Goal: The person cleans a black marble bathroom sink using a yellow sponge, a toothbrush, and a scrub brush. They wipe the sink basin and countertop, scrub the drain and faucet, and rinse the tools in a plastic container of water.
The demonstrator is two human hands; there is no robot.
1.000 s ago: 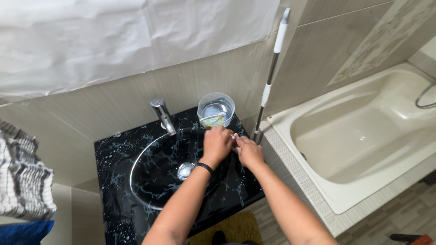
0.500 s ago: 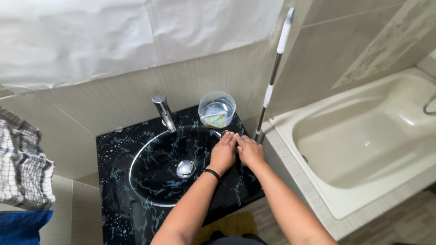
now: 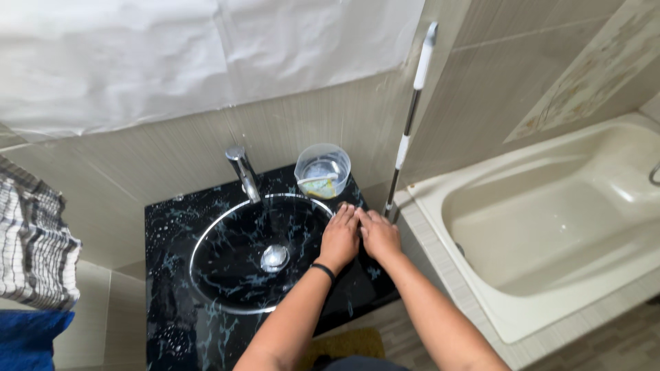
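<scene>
**Both hands flat at the basin's edge**

The left hand [image 3: 339, 237] and right hand [image 3: 377, 235] lay side by side, fingers extended (nothing gripped), on the black marbled surface [image 3: 168, 220] beside the round sink [image 3: 227, 268]. Just beyond them stood a clear plastic cup [image 3: 322, 170]; a mop handle [image 3: 407, 130] leaned to their right.

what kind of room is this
Most likely a home bathroom: a black marbled sink with a chrome tap, a cream bathtub beside it, and tiled walls. Both hands, left and right, rest on the sink's edge.
</scene>
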